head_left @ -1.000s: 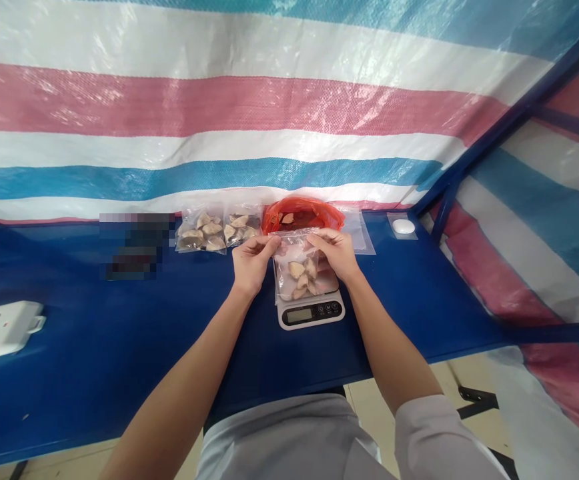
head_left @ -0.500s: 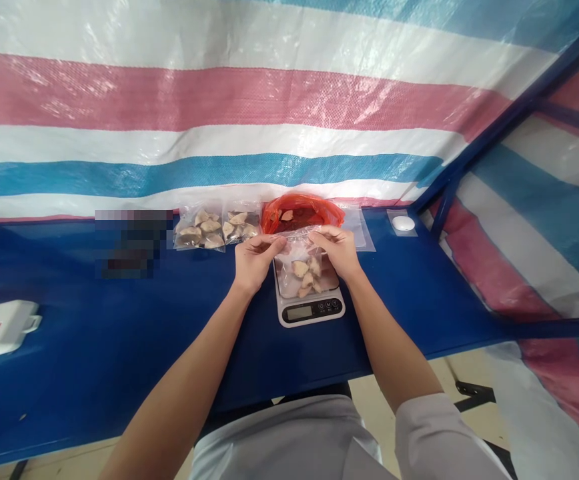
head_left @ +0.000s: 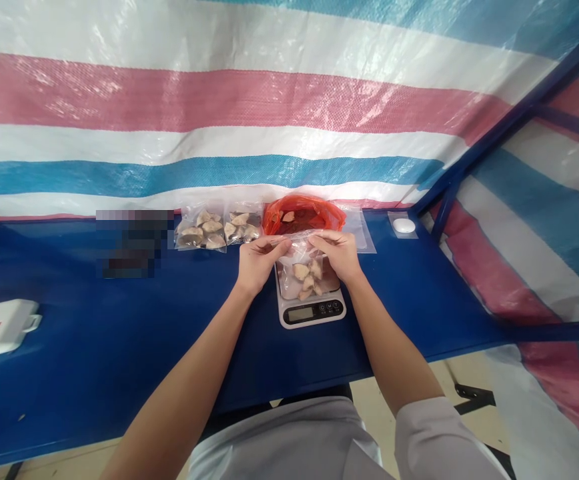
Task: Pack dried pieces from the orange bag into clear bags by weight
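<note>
Clear plastic bag [head_left: 302,263] | pale dumplings [head_left: 305,279] | left grip [head_left: 259,261], right grip [head_left: 333,253] closed on rim | scale [head_left: 310,312] below

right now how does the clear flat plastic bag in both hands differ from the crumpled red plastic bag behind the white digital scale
The clear plastic bag is see-through and flat, while the red plastic bag is tinted and bunched up. The clear plastic bag is pinched near its top edge by the left hand and right hand, while the red plastic bag lies untouched. Both hold chunky pieces.
</note>
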Demonstrator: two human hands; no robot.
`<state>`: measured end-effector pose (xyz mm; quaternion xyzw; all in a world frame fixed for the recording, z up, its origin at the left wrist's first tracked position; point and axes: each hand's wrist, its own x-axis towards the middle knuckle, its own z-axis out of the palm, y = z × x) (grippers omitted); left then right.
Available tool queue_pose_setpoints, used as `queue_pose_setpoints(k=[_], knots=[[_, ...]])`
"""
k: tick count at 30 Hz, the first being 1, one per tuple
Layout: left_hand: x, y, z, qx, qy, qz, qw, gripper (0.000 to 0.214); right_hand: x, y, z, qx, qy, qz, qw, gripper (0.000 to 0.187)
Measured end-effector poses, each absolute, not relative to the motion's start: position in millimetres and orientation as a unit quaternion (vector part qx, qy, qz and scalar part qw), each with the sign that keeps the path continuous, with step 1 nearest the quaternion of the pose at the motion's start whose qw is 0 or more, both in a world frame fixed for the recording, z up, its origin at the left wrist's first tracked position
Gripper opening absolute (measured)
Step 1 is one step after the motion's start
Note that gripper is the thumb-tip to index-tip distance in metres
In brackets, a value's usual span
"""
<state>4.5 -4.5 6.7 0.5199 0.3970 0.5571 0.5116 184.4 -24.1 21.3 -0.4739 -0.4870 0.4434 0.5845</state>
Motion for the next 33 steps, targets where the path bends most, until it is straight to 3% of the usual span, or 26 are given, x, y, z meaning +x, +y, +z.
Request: queue_pose_setpoints(k=[33], knots=[[0.0,-0.6,10.3,0.556,0.366,0.531,0.524,0.041,184.3,-18.3,17.7,-0.471,-0.528,0.432,0.560,0.037]])
